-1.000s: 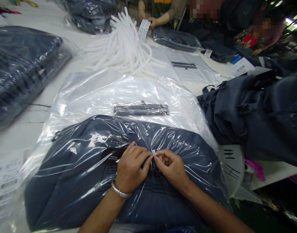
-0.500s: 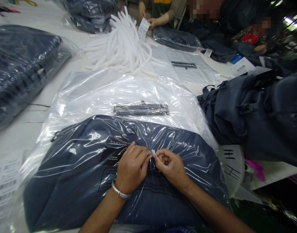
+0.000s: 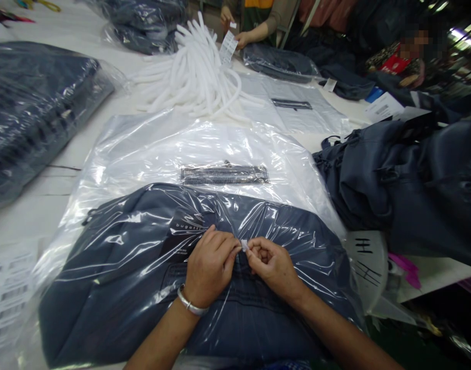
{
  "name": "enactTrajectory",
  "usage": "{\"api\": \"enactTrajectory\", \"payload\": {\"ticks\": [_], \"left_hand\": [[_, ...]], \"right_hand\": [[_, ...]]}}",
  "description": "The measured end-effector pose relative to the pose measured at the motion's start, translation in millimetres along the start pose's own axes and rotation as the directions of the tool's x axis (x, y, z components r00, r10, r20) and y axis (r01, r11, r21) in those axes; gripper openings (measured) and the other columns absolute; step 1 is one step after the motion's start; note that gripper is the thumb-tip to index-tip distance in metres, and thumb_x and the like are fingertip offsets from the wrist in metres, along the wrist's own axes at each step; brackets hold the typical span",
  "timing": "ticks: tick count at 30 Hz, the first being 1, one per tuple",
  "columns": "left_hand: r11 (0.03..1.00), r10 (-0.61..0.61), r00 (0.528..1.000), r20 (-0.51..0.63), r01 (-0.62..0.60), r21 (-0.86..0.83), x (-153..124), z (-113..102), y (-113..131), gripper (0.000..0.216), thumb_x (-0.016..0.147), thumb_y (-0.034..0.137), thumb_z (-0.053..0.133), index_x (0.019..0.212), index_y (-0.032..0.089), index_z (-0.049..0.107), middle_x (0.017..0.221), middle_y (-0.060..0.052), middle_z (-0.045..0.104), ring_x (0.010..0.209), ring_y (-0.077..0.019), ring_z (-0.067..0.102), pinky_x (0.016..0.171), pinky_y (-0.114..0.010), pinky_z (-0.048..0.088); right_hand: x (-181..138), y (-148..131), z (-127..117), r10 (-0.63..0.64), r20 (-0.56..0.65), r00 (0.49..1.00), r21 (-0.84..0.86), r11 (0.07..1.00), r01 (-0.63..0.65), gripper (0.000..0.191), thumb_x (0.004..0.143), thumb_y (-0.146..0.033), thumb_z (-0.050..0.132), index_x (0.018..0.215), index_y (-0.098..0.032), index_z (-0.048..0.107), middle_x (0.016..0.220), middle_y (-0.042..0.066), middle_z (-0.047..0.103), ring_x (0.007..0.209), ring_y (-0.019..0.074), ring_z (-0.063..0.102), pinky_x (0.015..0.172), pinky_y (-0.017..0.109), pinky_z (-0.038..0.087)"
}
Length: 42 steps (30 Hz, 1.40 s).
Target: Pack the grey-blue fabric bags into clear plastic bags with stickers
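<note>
A dark blue bag (image 3: 115, 288), with a black "bugatti" tag (image 3: 173, 241) on it, lies inside a clear plastic bag (image 3: 127, 139). Over its middle, my left hand (image 3: 210, 267) and my right hand (image 3: 274, 264) almost meet at the fingertips. Between them is a small white strip (image 3: 244, 245), pinched from both sides; whether it is tape, a sticker or something else is too small to tell. Both hands are closed, with the plastic just beneath them. Creases in the film run towards the fingertips.
White cords (image 3: 204, 77) are heaped beyond the plastic. A wrapped dark bag (image 3: 35, 113) lies left, above a barcode label sheet (image 3: 7, 298). Unwrapped dark bags (image 3: 404, 180) are piled right, by a marked translucent bin (image 3: 366, 267). Across the table, a co-worker's hand (image 3: 245, 38) holds a label sheet (image 3: 228, 47).
My hands stay almost in place; the white strip shows slightly more between the fingertips. Across the table, the co-worker's other hand has come away from the label sheet with a small white piece.
</note>
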<state>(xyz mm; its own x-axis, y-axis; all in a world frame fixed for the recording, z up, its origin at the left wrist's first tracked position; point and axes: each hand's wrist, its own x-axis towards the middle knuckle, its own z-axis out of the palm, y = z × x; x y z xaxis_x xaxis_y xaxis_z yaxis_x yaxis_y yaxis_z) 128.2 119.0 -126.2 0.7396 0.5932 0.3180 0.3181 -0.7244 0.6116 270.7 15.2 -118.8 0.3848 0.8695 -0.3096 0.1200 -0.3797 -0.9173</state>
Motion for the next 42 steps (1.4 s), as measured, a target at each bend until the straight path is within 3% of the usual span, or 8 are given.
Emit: {"api": "enactTrajectory", "payload": {"ticks": [6,18,25,27,30,33,36,42], "left_hand": [[1.000,0.000,1.000,0.001,0.000,-0.016,0,0,-1,0.011,0.090,0.018,0.054,0.094,0.023,0.063,0.092,-0.001,0.065,0.090,-0.0155,0.059,0.111,-0.046,0.037],[1.000,0.013,1.000,-0.018,-0.013,-0.007,0,-1,1,0.009,0.090,0.018,0.054,0.092,0.022,0.062,0.090,-0.002,0.066,0.088,-0.0164,0.060,0.109,-0.048,0.039],[1.000,-0.013,1.000,-0.022,0.013,0.011,0,1,-1,0.010,0.091,0.018,0.052,0.091,0.021,0.062,0.091,-0.002,0.066,0.091,-0.0163,0.060,0.109,-0.045,0.040],[1.000,-0.012,1.000,-0.003,0.012,0.009,-1,1,-3,0.011,0.091,0.018,0.052,0.093,0.022,0.062,0.092,-0.002,0.066,0.092,-0.0165,0.060,0.110,-0.046,0.040],[1.000,0.007,0.999,0.045,-0.006,-0.026,-3,-4,-7,0.015,0.092,0.016,0.050,0.099,0.022,0.062,0.097,-0.001,0.067,0.094,-0.0157,0.061,0.111,-0.046,0.039],[0.998,-0.035,0.998,-0.043,0.032,-0.055,-9,-13,-5,0.021,0.093,0.014,0.048,0.109,0.022,0.060,0.104,-0.002,0.069,0.099,-0.0152,0.063,0.107,-0.041,0.043],[0.996,-0.087,0.986,-0.143,0.084,-0.027,-13,-24,4,0.024,0.092,0.016,0.052,0.115,0.022,0.059,0.106,-0.002,0.070,0.099,-0.0158,0.063,0.094,-0.033,0.050],[0.995,-0.032,0.998,-0.055,0.037,0.093,-10,-26,20,0.022,0.090,0.025,0.059,0.111,0.025,0.062,0.106,-0.003,0.070,0.099,-0.0195,0.063,0.088,-0.036,0.050]], "right_hand": [[-2,-1,-5,0.000,0.027,1.000,-0.005,1.000,0.000,0.018,0.086,-0.034,0.063,0.095,-0.018,0.061,0.062,-0.006,0.052,0.052,0.0083,0.051,0.050,0.019,0.044],[1,0,1,-0.011,-0.048,0.999,-0.011,1.000,0.011,0.017,0.083,-0.034,0.065,0.084,-0.017,0.064,0.058,-0.006,0.052,0.048,0.0080,0.050,0.046,0.019,0.041],[4,-2,0,0.028,0.001,1.000,0.053,0.998,-0.028,0.014,0.083,-0.032,0.063,0.086,-0.018,0.062,0.058,-0.006,0.052,0.048,0.0082,0.049,0.047,0.019,0.041],[3,-3,0,-0.033,-0.023,0.999,-0.032,0.999,0.032,0.014,0.085,-0.032,0.061,0.086,-0.018,0.063,0.061,-0.005,0.053,0.050,0.0087,0.050,0.048,0.020,0.041],[-2,-4,0,-0.231,-0.046,0.972,-0.271,0.939,0.211,0.014,0.088,-0.029,0.060,0.091,-0.019,0.069,0.069,-0.001,0.056,0.057,0.0102,0.052,0.055,0.023,0.044],[-10,-6,-1,-0.378,0.020,0.926,-0.433,0.831,0.349,0.021,0.092,-0.027,0.055,0.106,-0.022,0.069,0.078,0.002,0.060,0.067,0.0127,0.057,0.065,0.025,0.048],[-18,-9,-3,-0.435,0.056,0.899,-0.494,0.770,0.404,0.027,0.095,-0.026,0.051,0.117,-0.020,0.065,0.088,0.006,0.064,0.076,0.0148,0.061,0.072,0.027,0.051],[-24,-13,-11,-0.447,0.086,0.890,-0.646,0.655,0.392,0.030,0.098,-0.028,0.046,0.122,-0.022,0.064,0.093,0.006,0.068,0.084,0.0159,0.064,0.076,0.026,0.050]]}}
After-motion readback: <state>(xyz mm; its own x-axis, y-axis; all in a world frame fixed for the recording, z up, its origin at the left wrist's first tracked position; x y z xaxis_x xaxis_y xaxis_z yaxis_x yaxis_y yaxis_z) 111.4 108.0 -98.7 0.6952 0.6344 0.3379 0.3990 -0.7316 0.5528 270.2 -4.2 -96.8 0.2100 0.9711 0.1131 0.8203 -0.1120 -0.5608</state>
